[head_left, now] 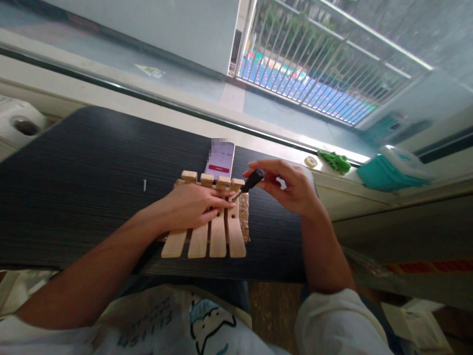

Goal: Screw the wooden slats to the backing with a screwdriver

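My left hand (pixel 194 204) lies flat across a slatted wooden piece (pixel 217 239), fingers stretched toward its right side. Several pale wooden slats with flared near ends and small dark holes make up this piece. In my right hand (pixel 290 185) is a screwdriver (pixel 253 181), its black handle between thumb and fingers. The shaft slants down to the left, and its tip meets the rightmost slat beside my left fingertips. Whether a screw sits under the tip is too small to tell. Under the slats lies a brown, rough-surfaced block (pixel 244 217).
Behind the wooden piece a lit phone (pixel 220 160) leans upright. A small screw (pixel 145 185) lies on the dark table (pixel 92 162) at left. On the sill at right are a tape roll (pixel 311 161), a green cloth (pixel 335 161) and a teal container (pixel 384 172).
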Motion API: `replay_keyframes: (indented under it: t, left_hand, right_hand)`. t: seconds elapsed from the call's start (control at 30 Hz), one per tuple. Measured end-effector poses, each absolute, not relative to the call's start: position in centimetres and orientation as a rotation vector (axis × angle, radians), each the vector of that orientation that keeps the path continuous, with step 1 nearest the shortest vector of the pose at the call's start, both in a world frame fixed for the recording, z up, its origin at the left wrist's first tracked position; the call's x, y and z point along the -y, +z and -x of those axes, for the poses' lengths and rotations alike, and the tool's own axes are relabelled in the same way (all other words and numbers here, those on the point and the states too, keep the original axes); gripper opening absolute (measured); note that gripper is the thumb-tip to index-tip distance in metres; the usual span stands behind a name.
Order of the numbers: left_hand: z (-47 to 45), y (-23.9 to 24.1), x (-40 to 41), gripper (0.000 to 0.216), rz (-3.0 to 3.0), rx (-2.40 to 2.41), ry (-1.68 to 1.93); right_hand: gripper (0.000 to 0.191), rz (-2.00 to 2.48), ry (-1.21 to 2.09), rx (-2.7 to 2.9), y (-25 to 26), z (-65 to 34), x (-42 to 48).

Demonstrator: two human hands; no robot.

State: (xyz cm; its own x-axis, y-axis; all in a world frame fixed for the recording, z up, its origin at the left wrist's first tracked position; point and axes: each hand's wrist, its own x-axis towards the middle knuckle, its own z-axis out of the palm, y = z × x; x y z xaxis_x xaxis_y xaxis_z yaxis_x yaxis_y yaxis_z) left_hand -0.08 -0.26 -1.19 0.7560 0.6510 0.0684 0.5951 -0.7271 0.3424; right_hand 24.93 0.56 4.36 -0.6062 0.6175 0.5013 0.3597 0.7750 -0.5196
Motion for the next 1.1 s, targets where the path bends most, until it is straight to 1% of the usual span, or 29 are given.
replay_keyframes:
  t: [0.17,0.5,0.73,1.1]
  left_hand:
    - [0.0,-1.0,0.3,0.043,-2.659,-0.982,0.168]
    - [-0.1,-0.8,0.2,0.043,-2.685,-0.953,0.197]
    - [0.0,-1.0,0.2,0.043,-2.683,-0.942,0.234]
    - [-0.1,-0.9,0.2,0.043,-2.68,-0.965,0.183]
  right_hand:
    - [0.022,0.733,0.414,2.32,5.2,-24.8,-0.5]
    - [0.025,0.769,0.334,2.256,4.4,-24.7,-0.7]
    - [0.025,0.731,0.34,2.206,4.2,-24.5,-0.8]
    - [0.022,0.771,0.37,2.153,3.8,-24.2,-0.9]
